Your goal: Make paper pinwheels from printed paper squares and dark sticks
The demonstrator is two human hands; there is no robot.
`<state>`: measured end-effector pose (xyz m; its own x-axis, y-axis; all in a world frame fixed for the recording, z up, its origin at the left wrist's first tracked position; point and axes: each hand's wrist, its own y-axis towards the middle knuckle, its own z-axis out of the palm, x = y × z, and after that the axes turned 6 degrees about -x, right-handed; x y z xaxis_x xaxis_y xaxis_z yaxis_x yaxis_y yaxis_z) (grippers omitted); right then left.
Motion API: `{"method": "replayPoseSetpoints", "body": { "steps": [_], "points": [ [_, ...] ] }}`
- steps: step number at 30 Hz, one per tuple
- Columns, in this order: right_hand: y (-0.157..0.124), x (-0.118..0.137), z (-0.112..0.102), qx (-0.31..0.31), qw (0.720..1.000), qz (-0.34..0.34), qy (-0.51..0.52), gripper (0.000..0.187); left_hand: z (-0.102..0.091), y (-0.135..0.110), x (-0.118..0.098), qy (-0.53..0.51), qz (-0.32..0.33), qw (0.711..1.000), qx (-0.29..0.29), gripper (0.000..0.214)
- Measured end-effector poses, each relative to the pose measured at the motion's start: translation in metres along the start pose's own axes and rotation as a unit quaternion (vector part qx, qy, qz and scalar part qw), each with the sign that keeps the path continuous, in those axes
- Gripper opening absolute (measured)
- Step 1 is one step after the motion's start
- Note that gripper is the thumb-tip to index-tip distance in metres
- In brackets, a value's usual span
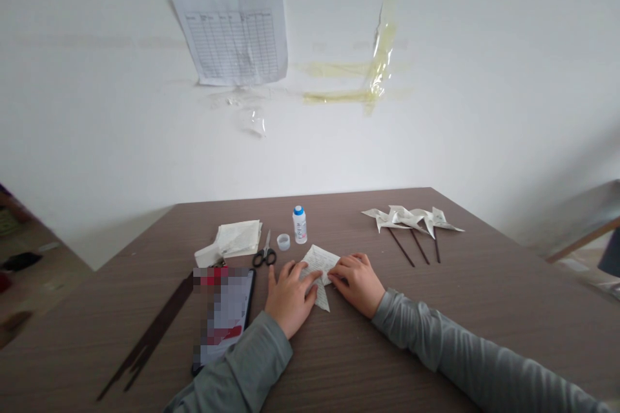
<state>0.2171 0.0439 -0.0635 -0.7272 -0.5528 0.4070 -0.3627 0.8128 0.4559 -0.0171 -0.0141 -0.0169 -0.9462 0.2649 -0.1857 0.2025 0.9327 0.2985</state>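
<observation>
A cut sheet of printed paper (317, 261) with pointed flaps lies on the table between my hands. My left hand (292, 297) rests over its left side, fingers spread and pressing it down. At the right edge, my right hand (357, 281) pinches a part of the same paper between thumb and fingers. Just beyond the paper stands a white glue bottle (300, 227) with a blue top. Beside the bottle sit a small clear cap (283, 242) and black-handled scissors (265, 256), close to my left fingertips.
Paper pinwheels (411, 218) on dark sticks lie at the right back. To the left are a stack of paper (238, 239), a phone (227, 316) with a partly blurred screen, and several dark sticks (150, 335). A wall (339, 155) with a taped sheet (237, 39) rises behind the table (436, 310).
</observation>
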Motion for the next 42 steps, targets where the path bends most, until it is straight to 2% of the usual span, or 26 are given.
{"method": "replayPoseSetpoints", "body": {
  "steps": [5, 9, 15, 26, 42],
  "points": [
    [-0.005, -0.005, 0.005, -0.040, 0.999, -0.033, -0.008, 0.016, -0.005, 0.003, -0.004, 0.029, -0.024, 0.998, 0.043, 0.054],
    [-0.006, -0.008, 0.007, -0.051, 0.997, -0.052, -0.014, 0.018, -0.002, 0.002, -0.003, 0.029, -0.020, 0.999, 0.021, 0.053],
    [-0.007, -0.008, 0.007, -0.032, 0.999, -0.037, -0.014, 0.019, 0.006, 0.002, 0.001, 0.020, -0.025, 0.999, -0.001, 0.054],
    [-0.003, 0.001, -0.002, -0.009, 1.000, -0.021, -0.007, 0.022, 0.005, 0.000, 0.001, 0.023, -0.010, 1.000, 0.000, 0.046],
    [-0.004, 0.002, -0.002, -0.006, 0.998, -0.063, -0.029, 0.024, 0.003, 0.002, 0.001, 0.035, -0.011, 0.999, 0.010, 0.047]
  ]
}}
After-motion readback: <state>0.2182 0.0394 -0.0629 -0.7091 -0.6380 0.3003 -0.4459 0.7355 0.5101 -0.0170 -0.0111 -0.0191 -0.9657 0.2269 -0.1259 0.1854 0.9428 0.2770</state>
